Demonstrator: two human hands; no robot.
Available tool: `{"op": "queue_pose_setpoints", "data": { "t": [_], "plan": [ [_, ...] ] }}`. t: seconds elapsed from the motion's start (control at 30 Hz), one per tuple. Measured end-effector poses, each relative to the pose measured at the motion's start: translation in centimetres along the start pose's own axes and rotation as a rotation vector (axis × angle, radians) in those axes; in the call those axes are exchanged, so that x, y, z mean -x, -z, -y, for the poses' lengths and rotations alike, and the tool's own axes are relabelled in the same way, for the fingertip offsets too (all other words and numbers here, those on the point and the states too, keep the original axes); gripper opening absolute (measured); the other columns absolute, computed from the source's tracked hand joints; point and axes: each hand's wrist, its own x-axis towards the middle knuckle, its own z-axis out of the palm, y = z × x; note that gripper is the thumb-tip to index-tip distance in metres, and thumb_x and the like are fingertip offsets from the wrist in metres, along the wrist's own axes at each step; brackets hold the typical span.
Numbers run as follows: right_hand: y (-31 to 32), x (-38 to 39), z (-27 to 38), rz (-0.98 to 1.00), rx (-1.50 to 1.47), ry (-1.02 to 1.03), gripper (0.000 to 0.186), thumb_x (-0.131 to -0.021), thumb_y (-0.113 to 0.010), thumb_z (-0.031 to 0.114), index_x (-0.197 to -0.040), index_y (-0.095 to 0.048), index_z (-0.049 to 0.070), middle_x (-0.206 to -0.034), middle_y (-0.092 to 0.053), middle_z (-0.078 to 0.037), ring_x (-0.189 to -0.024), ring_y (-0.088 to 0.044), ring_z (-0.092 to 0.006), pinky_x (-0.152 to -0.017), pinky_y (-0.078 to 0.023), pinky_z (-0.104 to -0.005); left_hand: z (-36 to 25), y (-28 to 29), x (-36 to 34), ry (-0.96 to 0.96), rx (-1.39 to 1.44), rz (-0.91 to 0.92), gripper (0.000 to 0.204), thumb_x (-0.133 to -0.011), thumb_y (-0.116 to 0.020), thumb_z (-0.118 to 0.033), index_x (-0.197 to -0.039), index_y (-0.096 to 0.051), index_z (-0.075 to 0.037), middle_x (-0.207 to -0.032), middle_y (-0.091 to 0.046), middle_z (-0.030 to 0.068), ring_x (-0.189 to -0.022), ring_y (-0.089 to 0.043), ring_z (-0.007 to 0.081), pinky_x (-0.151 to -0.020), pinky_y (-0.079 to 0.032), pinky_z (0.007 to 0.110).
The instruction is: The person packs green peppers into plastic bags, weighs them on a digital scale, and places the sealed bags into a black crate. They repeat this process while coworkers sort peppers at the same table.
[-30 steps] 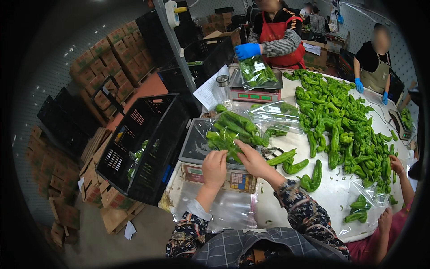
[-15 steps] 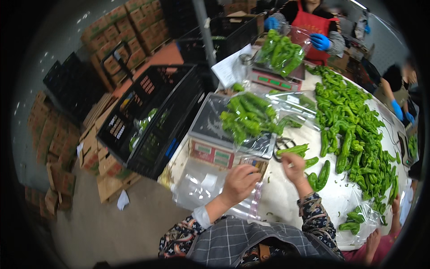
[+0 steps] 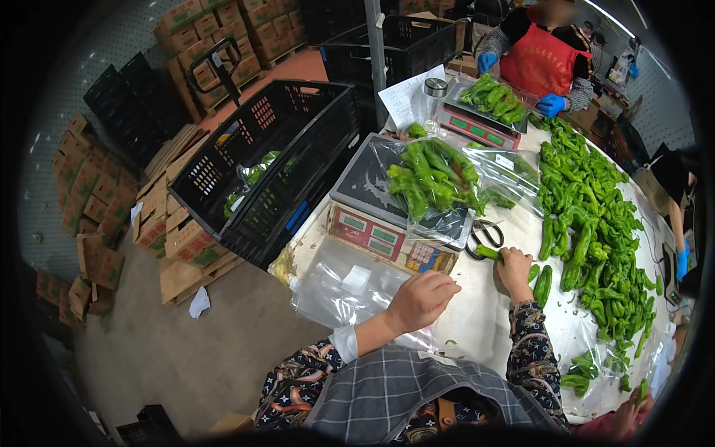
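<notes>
Left hand point(image 3: 421, 298) curls loosely, fingertips resting on the clear plastic bags point(image 3: 348, 287), just below the scale point(image 3: 387, 216) heaped with green peppers point(image 3: 428, 179). Right hand point(image 3: 515, 270) pinches one green pepper point(image 3: 488, 252) between its fingers; black scissors point(image 3: 485, 237) lie just beyond.

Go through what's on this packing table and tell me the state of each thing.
Scale: loaded with green peppers.
Scissors: lying flat, beside the scale.
Plastic bags: empty, flat.
Black crate: holding bagged peppers.
Left hand: loosely closed, on the bags.
Right hand: on a pepper.
</notes>
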Motion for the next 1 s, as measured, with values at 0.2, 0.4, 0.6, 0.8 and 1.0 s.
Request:
{"op": "queue_pose_setpoints", "data": {
  "t": [0.2, 0.4, 0.6, 0.8, 1.0],
  "plan": [
    [2.9, 1.4, -2.3, -0.285, -0.979, -0.231, 0.019, -0.080, -0.059, 0.017, -0.092, -0.057, 0.003, -0.085, -0.058, -0.007, -0.079, -0.053, -0.0180, -0.077, -0.039, -0.0274, 0.2, -0.8, 0.3, 0.024, 0.021, 0.020, 0.023, -0.067, -0.062, -0.003, -0.091, -0.061, -0.006, -0.089, -0.059, 0.0068, -0.081, -0.056, 0.0250, -0.068, -0.046, 0.034],
    [7.6, 3.9, 3.1, 0.016, -1.979, -0.370, 0.015, -0.085, -0.055, 0.016, -0.094, -0.054, 0.003, -0.082, -0.058, -0.002, -0.067, -0.052, -0.0077, -0.062, -0.046, -0.0214, -0.5, -1.0, -0.9, 0.153, -0.020, -0.016, 0.050, -0.070, -0.066, -0.010, -0.116, -0.048, -0.007, -0.107, -0.055, 0.0115, -0.091, -0.056, 0.0251, -0.079, -0.044, 0.033],
    [9.3, 6.7, 6.1, 0.182, -2.103, -0.226, 0.025, -0.086, -0.054, 0.015, -0.108, -0.051, 0.005, -0.098, -0.058, -0.004, -0.087, -0.056, -0.0129, -0.072, -0.048, -0.0271, 0.8, -2.8, -0.9, 0.578, 0.785, 0.225, 0.050, -0.082, -0.058, -0.007, -0.126, -0.035, -0.004, -0.097, -0.058, 0.0092, -0.080, -0.057, 0.0095, -0.068, -0.046, 0.022],
    [10.9, 7.4, 9.2, 0.219, -1.767, 0.062, 0.044, -0.086, -0.052, 0.010, -0.124, -0.031, 0.003, -0.112, -0.049, -0.009, -0.103, -0.049, -0.0158, -0.085, -0.042, -0.0303, -0.5, -3.3, -1.0, 0.592, 0.785, 0.105, 0.044, -0.083, -0.058, -0.009, -0.122, -0.038, -0.003, -0.096, -0.061, 0.0101, -0.083, -0.058, 0.0108, -0.070, -0.047, 0.023],
    [9.9, 7.3, 8.9, 0.134, -1.746, 0.099, 0.044, -0.086, -0.051, 0.009, -0.125, -0.030, 0.002, -0.111, -0.051, -0.008, -0.102, -0.049, -0.0160, -0.087, -0.041, -0.0301, 0.0, -2.7, -2.0, 0.597, 0.751, 0.025, 0.027, -0.080, -0.063, -0.011, -0.104, -0.058, -0.001, -0.088, -0.063, 0.0049, -0.076, -0.058, 0.0081, -0.064, -0.046, 0.020]
  ]
}}
